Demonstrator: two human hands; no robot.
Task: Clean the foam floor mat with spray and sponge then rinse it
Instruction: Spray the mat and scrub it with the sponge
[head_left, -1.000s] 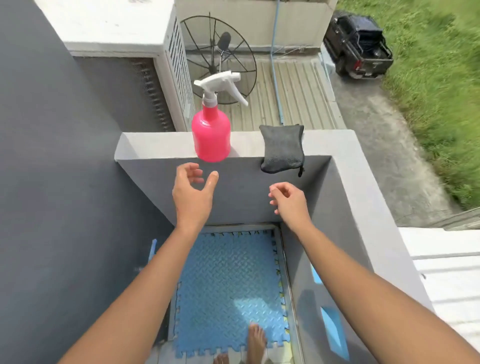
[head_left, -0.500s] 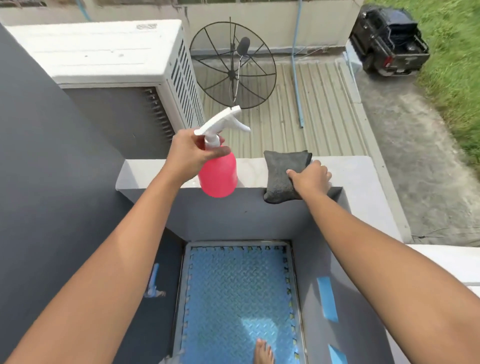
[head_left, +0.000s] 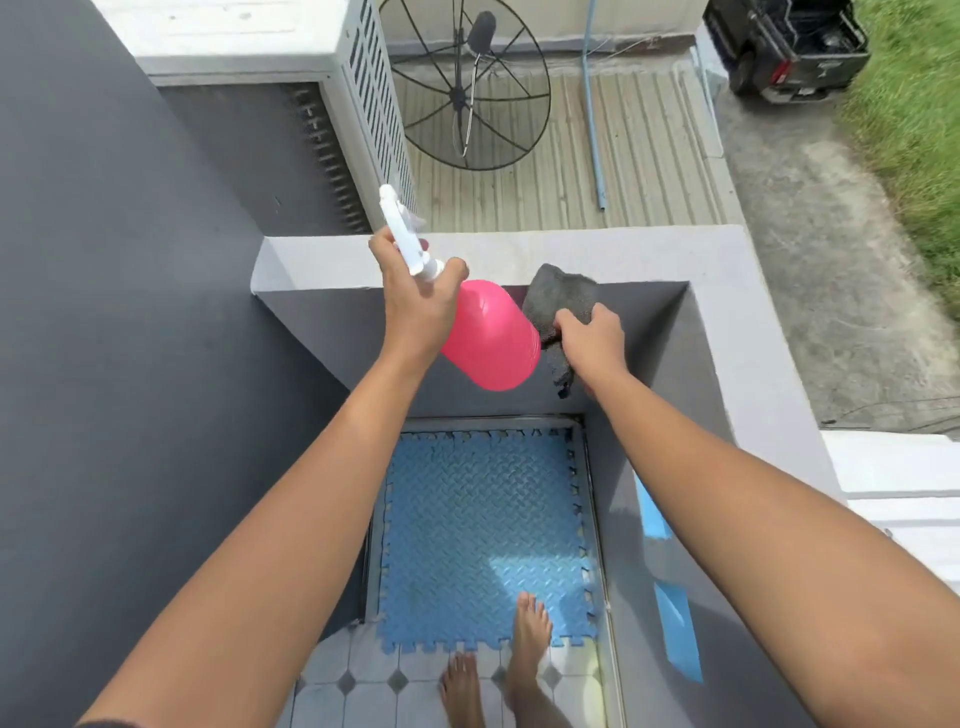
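My left hand (head_left: 415, 301) grips the neck of a pink spray bottle (head_left: 491, 338) with a white trigger head; the bottle hangs tilted in the air, off the ledge. My right hand (head_left: 589, 343) is shut on a dark grey sponge (head_left: 558, 301), which droops below the fingers in front of the wall. Far below, a blue foam floor mat (head_left: 478, 535) with jagged interlocking edges lies flat on the balcony floor. One of my bare feet (head_left: 527, 634) stands on its near edge.
A grey parapet ledge (head_left: 701, 260) wraps the balcony's far and right sides. A dark grey wall (head_left: 130, 364) rises at the left. Beyond the ledge are a white air-conditioner unit (head_left: 363, 78), a mesh satellite dish (head_left: 467, 88) and a corrugated roof. Tiled floor (head_left: 363, 686) lies before the mat.
Both hands have lifted their things off the ledge and drawn them toward me. The spray bottle has tipped over sideways, and the sponge now dangles from my right hand.
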